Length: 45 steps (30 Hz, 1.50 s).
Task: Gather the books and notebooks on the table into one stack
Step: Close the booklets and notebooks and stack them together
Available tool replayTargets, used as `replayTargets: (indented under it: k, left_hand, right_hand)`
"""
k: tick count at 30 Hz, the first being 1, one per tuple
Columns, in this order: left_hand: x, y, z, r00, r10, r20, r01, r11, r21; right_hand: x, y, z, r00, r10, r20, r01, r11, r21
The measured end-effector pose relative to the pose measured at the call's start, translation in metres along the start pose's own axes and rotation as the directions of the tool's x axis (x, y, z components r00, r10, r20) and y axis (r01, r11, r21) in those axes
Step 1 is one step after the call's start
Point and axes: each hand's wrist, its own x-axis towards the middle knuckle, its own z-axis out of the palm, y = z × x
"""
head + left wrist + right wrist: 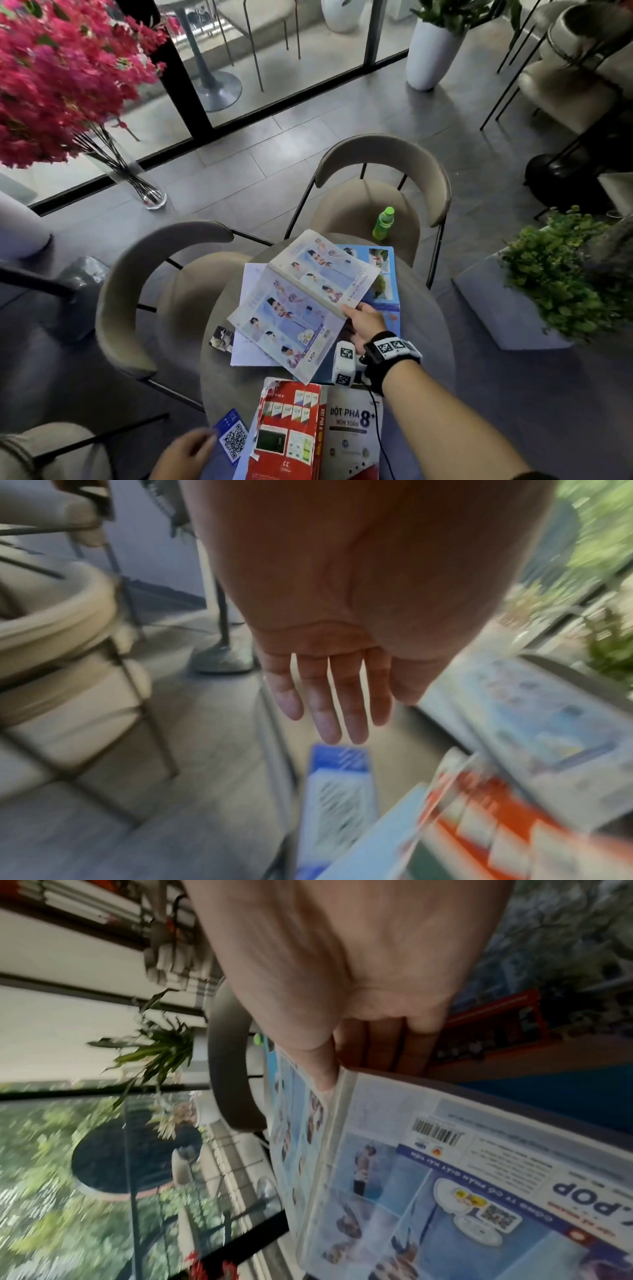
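An open notebook [301, 301] with pale blue cartoon covers is lifted cover-up over the round table [226, 380]. My right hand [356, 317] grips it at the spine end; in the right wrist view the thumb [322, 1074] lies on the cover of the notebook [445, 1177] and the fingers curl underneath. Below it lie a blue book [388, 274] and a white sheet [246, 308]. A red-and-white maths book [308, 428] lies open, cover up, at the near edge. My left hand [195, 445] hovers with straight fingers [329, 710] beside a blue QR card [233, 435], holding nothing.
A small photo card [221, 337] lies at the table's left edge. Two beige chairs [144, 291] stand behind the table, one with a green bottle [383, 222] on its seat. A glass vase of pink flowers [150, 195] stands far left and a planter [555, 274] to the right.
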Motion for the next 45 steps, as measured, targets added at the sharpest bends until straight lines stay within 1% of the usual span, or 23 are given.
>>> replayTargets:
  k: [2,5,7,10,13,15,17,19,20,21,22,25,27,29,31,33,34,36,37,38,40,42,45]
  left_hand:
    - [0.014,0.062,-0.03,0.974,0.119,-0.195,-0.129,0.991,-0.04]
    - [0.038,0.167,-0.072,0.932,0.192,-0.307,-0.274,0.929,-0.25]
    - [0.056,0.217,-0.093,0.947,0.18,-0.267,-0.268,0.901,-0.341]
    - [0.074,0.266,-0.102,0.991,0.081,-0.106,-0.124,0.856,-0.502]
    - [0.072,0.294,-0.101,0.998,0.024,0.065,0.027,0.731,-0.682]
    - [0.06,0.307,-0.097,0.993,0.073,0.092,0.022,0.657,-0.754]
    - [0.043,0.315,-0.097,0.992,0.113,0.059,-0.015,0.563,-0.826]
    - [0.025,0.32,-0.102,0.984,0.166,0.064,0.003,0.346,-0.938]
    - [0.016,0.321,-0.107,0.973,0.206,0.103,0.052,0.238,-0.97]
    - [0.007,0.319,-0.114,0.962,0.232,0.146,0.108,0.169,-0.98]
    - [-0.003,0.318,-0.121,0.957,0.235,0.171,0.128,0.186,-0.974]
    - [-0.014,0.312,-0.132,0.967,0.173,0.189,0.106,0.403,-0.909]
    - [-0.008,0.304,-0.131,0.975,0.081,0.208,0.142,0.497,-0.856]
    - [0.0,0.293,-0.13,0.981,0.006,0.194,0.159,0.549,-0.821]
    - [0.003,0.285,-0.131,0.989,-0.019,0.149,0.13,0.606,-0.785]
    - [-0.004,0.282,-0.135,0.993,0.02,0.12,0.08,0.64,-0.765]
    - [-0.008,0.281,-0.138,0.993,0.053,0.102,0.044,0.643,-0.765]
    - [-0.017,0.278,-0.144,0.992,0.107,0.073,-0.014,0.652,-0.758]
    - [-0.022,0.276,-0.147,0.988,0.138,0.069,-0.039,0.651,-0.758]
    - [-0.027,0.274,-0.149,0.983,0.174,0.066,-0.062,0.638,-0.767]
    - [-0.038,0.271,-0.153,0.97,0.233,0.066,-0.098,0.627,-0.773]
    - [-0.051,0.269,-0.154,0.958,0.28,0.058,-0.143,0.643,-0.752]
    - [-0.072,0.268,-0.15,0.937,0.349,0.033,-0.216,0.65,-0.729]
  right_hand:
    - [0.001,0.0,-0.003,0.998,-0.063,0.009,0.063,0.997,-0.037]
    - [0.0,0.002,-0.005,0.983,-0.185,-0.006,0.184,0.98,-0.081]
    - [-0.023,-0.006,-0.001,0.962,-0.27,-0.03,0.264,0.956,-0.126]
    - [-0.063,-0.015,0.001,0.89,-0.454,-0.04,0.437,0.875,-0.21]
    - [-0.094,-0.016,0.001,0.753,-0.654,0.076,0.633,0.686,-0.359]
    - [-0.103,-0.01,0.001,0.628,-0.755,0.188,0.734,0.495,-0.465]
    - [-0.112,-0.005,0.001,0.457,-0.832,0.313,0.795,0.224,-0.564]
    - [-0.12,-0.003,-0.001,0.261,-0.864,0.43,0.797,-0.059,-0.601]
    - [-0.123,-0.003,-0.001,0.176,-0.862,0.475,0.792,-0.163,-0.588]
    - [-0.125,-0.003,-0.002,0.12,-0.852,0.51,0.788,-0.231,-0.571]
    - [-0.126,-0.003,-0.003,0.084,-0.838,0.54,0.787,-0.276,-0.552]
    - [-0.12,0.007,-0.01,0.043,-0.774,0.632,0.774,-0.374,-0.51]
    - [-0.113,0.017,-0.015,0.06,-0.732,0.678,0.776,-0.393,-0.493]
    - [-0.111,0.025,-0.019,0.083,-0.723,0.686,0.808,-0.354,-0.471]
    - [-0.116,0.027,-0.02,0.189,-0.726,0.661,0.855,-0.209,-0.474]
    - [-0.119,0.028,-0.025,0.4,-0.687,0.607,0.866,0.066,-0.496]
    - [-0.119,0.029,-0.027,0.526,-0.626,0.576,0.841,0.282,-0.461]
    - [-0.114,0.029,-0.029,0.756,-0.468,0.458,0.615,0.747,-0.252]
    - [-0.108,0.029,-0.029,0.843,-0.361,0.398,0.452,0.877,-0.162]
    - [-0.099,0.028,-0.028,0.904,-0.258,0.341,0.318,0.939,-0.133]
    - [-0.082,0.025,-0.028,0.946,-0.109,0.305,0.176,0.964,-0.201]
    - [-0.065,0.022,-0.027,0.944,-0.008,0.331,0.102,0.958,-0.268]
    - [-0.047,0.013,-0.022,0.921,0.044,0.387,0.073,0.957,-0.282]
